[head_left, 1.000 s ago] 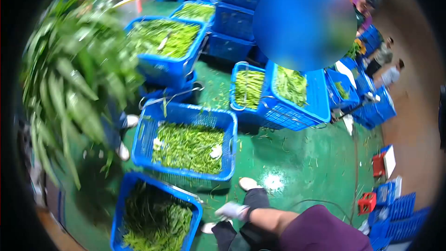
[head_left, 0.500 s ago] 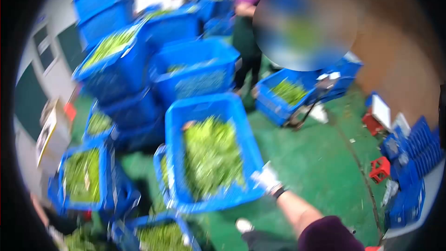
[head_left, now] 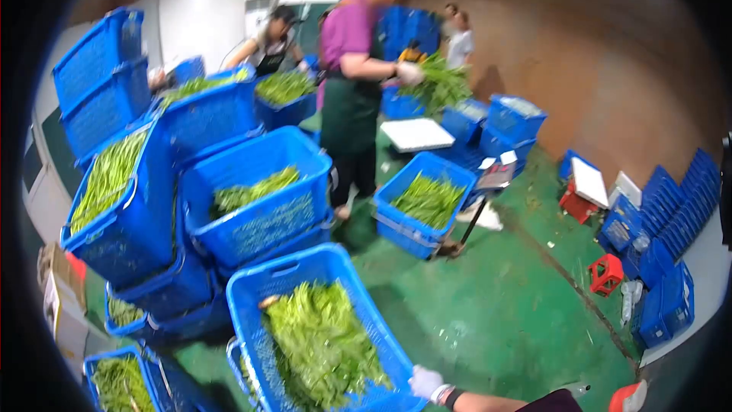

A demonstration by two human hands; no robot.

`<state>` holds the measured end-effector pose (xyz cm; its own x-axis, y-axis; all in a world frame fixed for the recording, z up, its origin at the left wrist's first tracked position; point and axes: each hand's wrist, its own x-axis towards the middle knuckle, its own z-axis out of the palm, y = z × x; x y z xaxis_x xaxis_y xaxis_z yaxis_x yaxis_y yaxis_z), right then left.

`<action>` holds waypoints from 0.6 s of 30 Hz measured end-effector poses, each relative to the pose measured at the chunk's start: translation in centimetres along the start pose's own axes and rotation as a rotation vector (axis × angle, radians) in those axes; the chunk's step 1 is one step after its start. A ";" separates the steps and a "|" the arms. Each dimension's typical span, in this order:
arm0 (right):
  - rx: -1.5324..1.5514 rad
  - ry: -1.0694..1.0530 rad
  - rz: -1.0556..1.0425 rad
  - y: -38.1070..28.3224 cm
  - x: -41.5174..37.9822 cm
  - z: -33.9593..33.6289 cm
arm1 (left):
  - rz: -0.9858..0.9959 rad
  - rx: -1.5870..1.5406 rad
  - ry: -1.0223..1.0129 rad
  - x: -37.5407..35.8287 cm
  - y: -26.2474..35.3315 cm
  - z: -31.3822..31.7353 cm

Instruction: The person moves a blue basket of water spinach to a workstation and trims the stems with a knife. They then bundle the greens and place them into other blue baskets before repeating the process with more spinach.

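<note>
A blue plastic crate [head_left: 255, 347] stands in front of me at the bottom centre, slightly tilted in view. Loose leafy green vegetables [head_left: 328, 336] fill much of it, with wet, glossy leaves on top. My right hand [head_left: 427, 383], in a white glove with a dark band at the wrist, is closed on the crate's near right rim. A small pale pinkish thing [head_left: 268, 301] shows at the crate's inner left edge. My left hand is outside the view.
Tall stacks of blue crates [head_left: 122, 244] with greens rise on the left. A person [head_left: 354, 69] holds a bunch of greens [head_left: 442, 84] near a white board [head_left: 417, 135]. Another crate of greens [head_left: 412, 240] stands ahead; a red stool [head_left: 605, 275] and stacked crates [head_left: 663, 221] are right.
My view has lifted and turned, so the crate appears lower and further left. My right hand remains at its rim. The person in purple now shows holding greens.
</note>
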<state>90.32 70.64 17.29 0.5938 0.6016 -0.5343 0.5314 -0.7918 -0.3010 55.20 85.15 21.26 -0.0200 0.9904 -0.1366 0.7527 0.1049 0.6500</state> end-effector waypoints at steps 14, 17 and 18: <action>-0.196 -0.167 -0.393 -17.6 8.2 -9.9 | 0.436 0.405 -0.024 14.5 6.8 4.4; 0.240 0.010 -0.545 -19.7 16.3 -2.7 | 0.270 0.272 -0.151 19.4 7.4 11.6; 0.188 -0.056 -0.497 -19.5 18.6 -0.3 | 0.213 0.312 -0.164 21.0 7.1 13.6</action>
<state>91.19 97.34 13.48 0.2620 0.9065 -0.3310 0.6200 -0.4210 -0.6622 69.09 105.46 12.79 0.2438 0.9569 -0.1576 0.8925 -0.1578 0.4225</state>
